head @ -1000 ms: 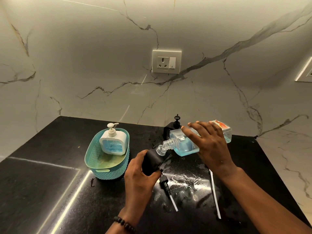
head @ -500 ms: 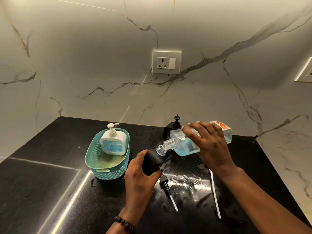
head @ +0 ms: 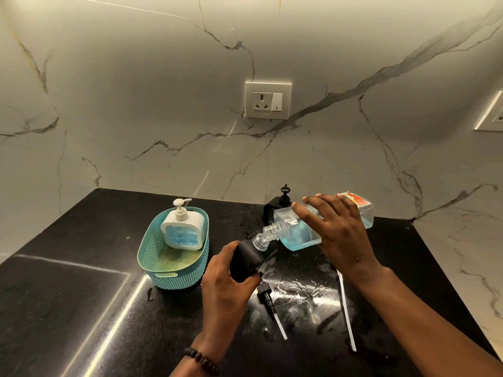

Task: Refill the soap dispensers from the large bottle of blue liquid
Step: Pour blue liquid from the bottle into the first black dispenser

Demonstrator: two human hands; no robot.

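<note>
My right hand [head: 337, 229] grips the large clear bottle of blue liquid [head: 296, 232], tipped on its side with its ribbed neck down and left. The neck meets the mouth of a black dispenser [head: 246, 258], which my left hand [head: 226, 289] holds tilted over the black counter. That dispenser's black pump with its white tube [head: 269, 300] lies on the counter just below it. A white dispenser [head: 183, 229] with blue liquid stands in a teal basket [head: 168, 278]. A second black dispenser [head: 275, 205] with its pump on stands behind the bottle.
A long white tube [head: 345, 311] lies on the counter under my right forearm. Wet smears [head: 302, 289] cover the counter between the two tubes. A wall socket [head: 268, 100] sits on the marble backsplash. The counter's right edge [head: 449, 289] runs close by my right arm.
</note>
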